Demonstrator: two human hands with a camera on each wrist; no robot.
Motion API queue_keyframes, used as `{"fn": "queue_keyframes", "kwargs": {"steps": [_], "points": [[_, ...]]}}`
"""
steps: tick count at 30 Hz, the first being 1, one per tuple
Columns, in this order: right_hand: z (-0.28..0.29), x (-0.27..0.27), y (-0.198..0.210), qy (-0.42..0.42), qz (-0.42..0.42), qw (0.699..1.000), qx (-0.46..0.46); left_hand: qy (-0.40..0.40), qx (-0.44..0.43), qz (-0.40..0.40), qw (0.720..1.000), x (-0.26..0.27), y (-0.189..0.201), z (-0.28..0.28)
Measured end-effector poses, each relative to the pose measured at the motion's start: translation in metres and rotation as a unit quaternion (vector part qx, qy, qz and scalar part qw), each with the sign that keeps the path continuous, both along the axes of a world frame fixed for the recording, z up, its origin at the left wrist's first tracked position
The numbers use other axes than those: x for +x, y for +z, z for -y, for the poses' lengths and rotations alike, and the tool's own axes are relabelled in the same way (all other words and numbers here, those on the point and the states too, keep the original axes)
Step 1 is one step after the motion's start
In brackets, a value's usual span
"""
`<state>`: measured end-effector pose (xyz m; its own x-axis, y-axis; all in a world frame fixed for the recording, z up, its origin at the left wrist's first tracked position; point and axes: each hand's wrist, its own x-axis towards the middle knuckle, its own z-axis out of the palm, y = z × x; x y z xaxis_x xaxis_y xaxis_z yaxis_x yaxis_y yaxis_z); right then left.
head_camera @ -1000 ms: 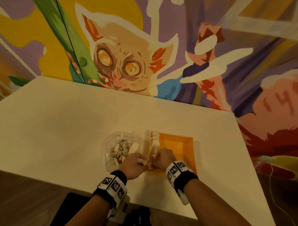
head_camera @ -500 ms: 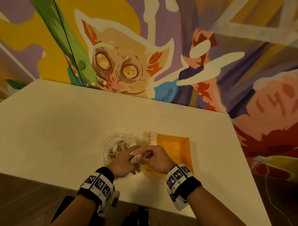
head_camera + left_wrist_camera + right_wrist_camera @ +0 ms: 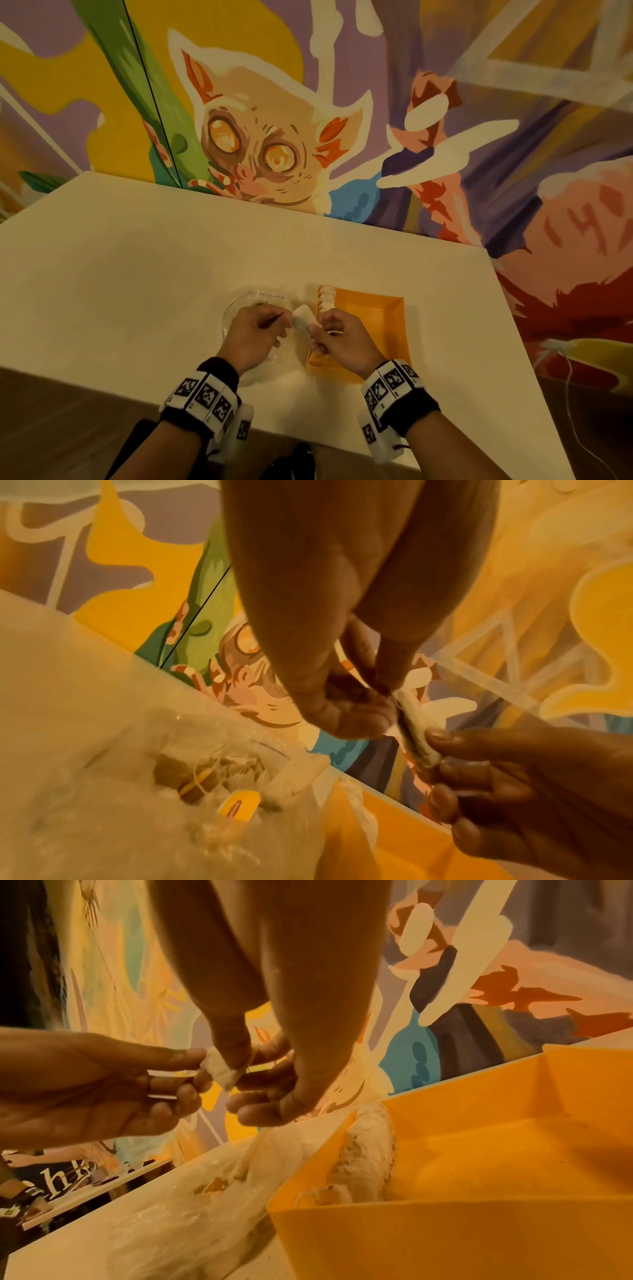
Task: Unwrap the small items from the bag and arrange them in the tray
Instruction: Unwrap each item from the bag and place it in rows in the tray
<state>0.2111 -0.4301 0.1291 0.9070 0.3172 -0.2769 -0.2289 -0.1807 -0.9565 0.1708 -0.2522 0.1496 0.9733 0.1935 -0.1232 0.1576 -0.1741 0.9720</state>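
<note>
1. The left hand (image 3: 255, 334) is raised above the desk (image 3: 137, 274), knuckles up, wrist bent down toward the grip; its thumb and forefinger pinch one end of a small white packet (image 3: 303, 317).
2. The right hand (image 3: 342, 337) faces it, just beside it, and its thumb and forefinger pinch the packet's other end; the remaining fingers (image 3: 260, 1110) curl loosely below the grip.
3. The packet hangs between the two grips, off the desk, and seen edge-on from the left wrist it looks thin and flat (image 3: 416, 737).
4. Under the left grip lies the clear bag (image 3: 239, 301), crumpled on the desk, with more wrapped items and a yellow tag (image 3: 240, 803) inside.
5. Below and to the right of the right grip sits the orange tray (image 3: 394, 329), touching or just beside the bag.
6. A row of pale unwrapped items (image 3: 327, 298) lies along the tray's left wall, just beyond the grip.
7. Both forearms reach in from the near edge of the desk, each with a marker wristband (image 3: 205, 397).
</note>
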Motion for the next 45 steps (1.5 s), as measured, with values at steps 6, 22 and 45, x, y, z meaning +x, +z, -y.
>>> {"fn": "queue_keyframes", "kwargs": {"steps": [6, 22, 45], "points": [[0.007, 0.003, 0.002, 0.011, 0.097, 0.994, -0.048, -0.066, 0.285, 0.088, 0.952, 0.007, 0.01, -0.005], [0.009, 0.009, 0.008, 0.046, 0.159, 0.974, -0.156, -0.075, 0.339, 0.124, 0.93, 0.014, 0.006, 0.013], [-0.001, 0.023, -0.038, 0.141, -0.006, 0.903, -0.407, -0.102, 0.157, -0.181, 0.965, 0.004, -0.072, 0.046]]}}
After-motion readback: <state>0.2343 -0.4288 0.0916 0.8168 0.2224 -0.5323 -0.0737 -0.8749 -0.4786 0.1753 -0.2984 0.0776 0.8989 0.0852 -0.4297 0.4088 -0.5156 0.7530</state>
